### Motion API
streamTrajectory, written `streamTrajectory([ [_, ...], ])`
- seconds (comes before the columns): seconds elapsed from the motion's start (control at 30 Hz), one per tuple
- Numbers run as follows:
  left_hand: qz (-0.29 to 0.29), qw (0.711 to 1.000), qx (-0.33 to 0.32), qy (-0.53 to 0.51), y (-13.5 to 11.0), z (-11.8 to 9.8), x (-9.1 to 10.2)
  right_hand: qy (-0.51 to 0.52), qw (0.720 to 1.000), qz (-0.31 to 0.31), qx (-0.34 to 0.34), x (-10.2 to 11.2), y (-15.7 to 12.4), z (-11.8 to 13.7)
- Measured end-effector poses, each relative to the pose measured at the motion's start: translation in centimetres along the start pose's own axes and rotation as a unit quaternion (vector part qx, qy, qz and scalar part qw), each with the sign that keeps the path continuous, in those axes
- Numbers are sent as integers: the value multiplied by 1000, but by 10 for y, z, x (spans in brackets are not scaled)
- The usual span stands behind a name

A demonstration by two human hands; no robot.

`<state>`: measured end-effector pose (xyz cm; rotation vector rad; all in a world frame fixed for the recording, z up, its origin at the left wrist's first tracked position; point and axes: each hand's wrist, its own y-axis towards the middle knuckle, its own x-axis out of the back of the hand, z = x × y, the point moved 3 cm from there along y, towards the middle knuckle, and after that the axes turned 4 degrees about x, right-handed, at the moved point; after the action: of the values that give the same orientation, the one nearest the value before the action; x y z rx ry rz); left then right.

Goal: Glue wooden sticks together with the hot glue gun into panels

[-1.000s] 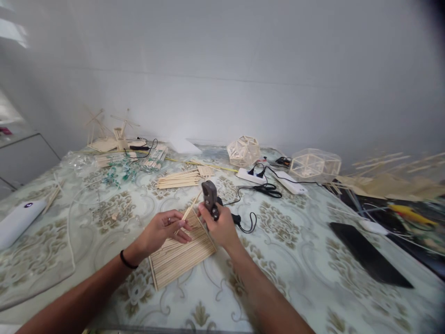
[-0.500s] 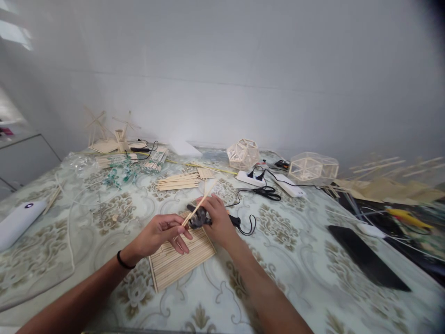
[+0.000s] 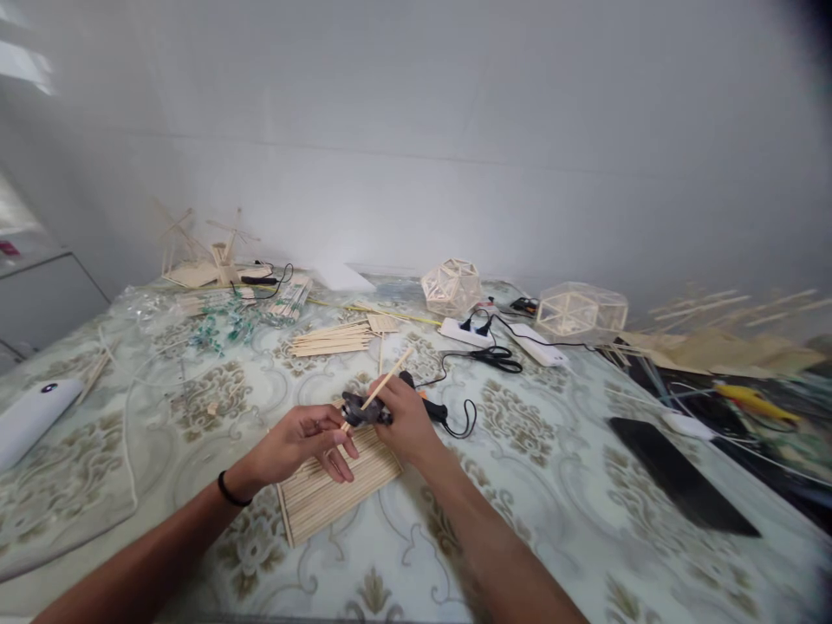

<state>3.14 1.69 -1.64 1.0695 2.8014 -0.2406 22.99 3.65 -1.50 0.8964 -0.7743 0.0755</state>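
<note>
My left hand (image 3: pixel 318 440) pinches the lower end of a thin wooden stick (image 3: pixel 392 374), which slants up to the right. My right hand (image 3: pixel 404 416) is closed around a dark grey tool (image 3: pixel 362 408) that looks like pliers. Its head lies across the stick, just beyond my left fingertips; whether the jaws bite the wood is hard to see. Beneath both hands lies a panel of sticks laid side by side (image 3: pixel 344 498). A black-handled tool with a wrist cord (image 3: pixel 434 410) rests just right of my right hand.
Behind the hands lie a pile of loose sticks (image 3: pixel 331 338), scissors (image 3: pixel 499 358) and a power strip (image 3: pixel 466 331). Stick-built polyhedra (image 3: pixel 451 288) stand near the wall. A black phone-like slab (image 3: pixel 679 477) lies at right, a white device (image 3: pixel 42 416) at left.
The dark tool has come across the stick near my left fingers; before, it sat behind the sticks. My right hand has shifted slightly down, and the stick's far end now sits lower.
</note>
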Motion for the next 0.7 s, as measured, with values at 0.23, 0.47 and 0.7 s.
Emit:
streamTrajectory([
  [0.23, -5, 998, -12, 60, 0, -9, 6, -61, 994, 34, -82, 2, -1, -1],
  [0.47, -131, 854, -46, 502, 5, -20, 32, -26, 986, 47, -157, 0, -1, -4],
  [0.7, -170, 807, -87, 559, 8, -10, 41, -37, 980, 106, -163, -4, 1, 3],
])
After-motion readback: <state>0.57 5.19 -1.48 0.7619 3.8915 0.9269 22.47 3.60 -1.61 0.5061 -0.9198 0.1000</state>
